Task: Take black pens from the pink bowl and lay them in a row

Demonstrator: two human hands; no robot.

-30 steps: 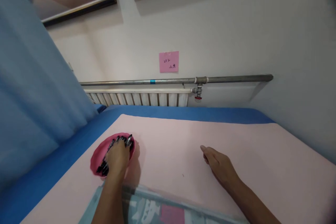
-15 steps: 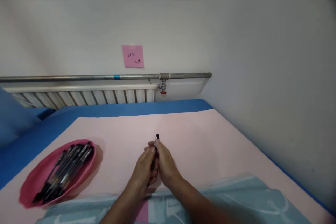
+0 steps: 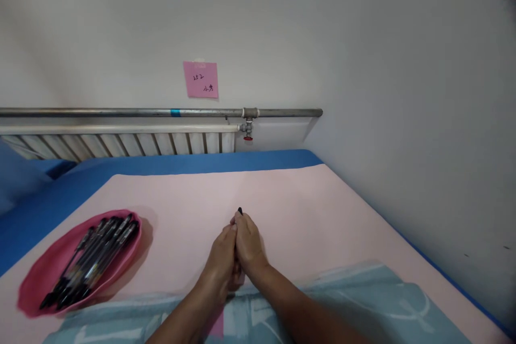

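My left hand (image 3: pixel 222 247) and my right hand (image 3: pixel 249 244) are pressed together above the pink sheet, fingers curled around a black pen (image 3: pixel 240 210). Only the pen's dark tip end pokes out past my right thumb; the rest is hidden inside the hands. Both hands are closed on it. To the left, a pink oval dish (image 3: pixel 32 290) holds several black pens (image 3: pixel 94 258), lying side by side and slanting up to the right.
A pink sheet (image 3: pixel 306 215) covers a blue surface (image 3: pixel 217 162). A light blue patterned cloth (image 3: pixel 355 301) lies at the near edge. Behind are a white radiator (image 3: pixel 161 144), a metal pipe (image 3: pixel 121 113) with a red-handled valve (image 3: pixel 248 138), and a pink note (image 3: pixel 200 79). A wall rises on the right.
My right hand has slid forward over the pen, so less of its end shows. The whole view has shifted slightly, with the dish now a little further left.
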